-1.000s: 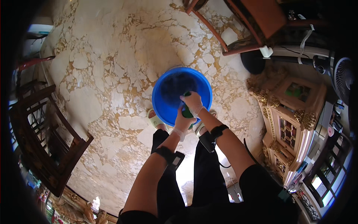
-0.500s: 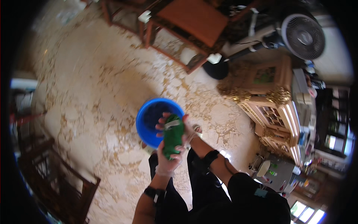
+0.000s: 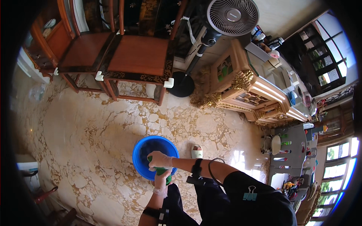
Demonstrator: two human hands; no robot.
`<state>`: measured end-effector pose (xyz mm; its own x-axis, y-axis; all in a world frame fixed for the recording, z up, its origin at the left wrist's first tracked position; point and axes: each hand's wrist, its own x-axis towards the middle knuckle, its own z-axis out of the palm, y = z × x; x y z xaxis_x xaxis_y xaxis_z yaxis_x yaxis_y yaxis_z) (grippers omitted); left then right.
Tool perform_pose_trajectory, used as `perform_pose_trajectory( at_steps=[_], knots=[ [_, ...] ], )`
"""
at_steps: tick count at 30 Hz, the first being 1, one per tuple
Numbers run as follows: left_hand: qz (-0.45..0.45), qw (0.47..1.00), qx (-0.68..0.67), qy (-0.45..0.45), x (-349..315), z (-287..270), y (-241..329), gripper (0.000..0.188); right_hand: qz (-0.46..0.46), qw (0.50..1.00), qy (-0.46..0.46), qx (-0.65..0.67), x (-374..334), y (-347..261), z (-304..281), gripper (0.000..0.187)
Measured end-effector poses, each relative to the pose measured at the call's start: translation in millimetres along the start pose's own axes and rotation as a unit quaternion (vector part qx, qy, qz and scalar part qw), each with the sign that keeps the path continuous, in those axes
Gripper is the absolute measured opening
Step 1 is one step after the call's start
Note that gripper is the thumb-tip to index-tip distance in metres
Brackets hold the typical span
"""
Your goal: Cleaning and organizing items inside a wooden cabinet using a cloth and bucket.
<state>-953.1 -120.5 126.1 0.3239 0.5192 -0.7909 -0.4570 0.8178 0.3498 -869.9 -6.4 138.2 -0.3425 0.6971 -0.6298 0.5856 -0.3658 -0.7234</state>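
Note:
A crumpled green cloth (image 3: 161, 171) is bunched between my two gloved hands over the near side of a round blue basin (image 3: 136, 150). My right hand (image 3: 160, 159) wraps the cloth's far end, fingers curled over it. Closer to me, my left hand (image 3: 161, 182) is closed round the lower part, with green showing beside its fingers. Both hands wear thin, see-through gloves. The inside of the basin looks dark blue; my hands hide part of it.
The basin stands on a patterned marble floor (image 3: 94, 150), near my sandalled foot (image 3: 197, 151). Wooden chairs (image 3: 139, 54) with white corner guards line the far side. A standing fan (image 3: 233, 17) and a carved gilded cabinet (image 3: 245, 90) are at the right.
My view has swung, showing more of the chairs and fan. My right hand has gone from beside the green cloth to over its far end, and the cloth is more bunched.

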Motion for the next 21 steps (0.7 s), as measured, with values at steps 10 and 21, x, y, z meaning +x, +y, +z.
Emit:
perform_pose_trajectory(
  at_steps=[10, 21],
  knots=[
    [-0.005, 0.956, 0.185, 0.227, 107.8, -48.2, -59.8, 0.031, 0.061, 0.974, 0.029, -0.216, 46.3, 46.5, 38.6, 0.037],
    [-0.04, 0.94, 0.153, 0.304, 86.4, -47.4, -54.1, 0.069, 0.078, 0.984, 0.158, -0.004, 4.5, 84.1, 18.4, 0.07]
  ],
)
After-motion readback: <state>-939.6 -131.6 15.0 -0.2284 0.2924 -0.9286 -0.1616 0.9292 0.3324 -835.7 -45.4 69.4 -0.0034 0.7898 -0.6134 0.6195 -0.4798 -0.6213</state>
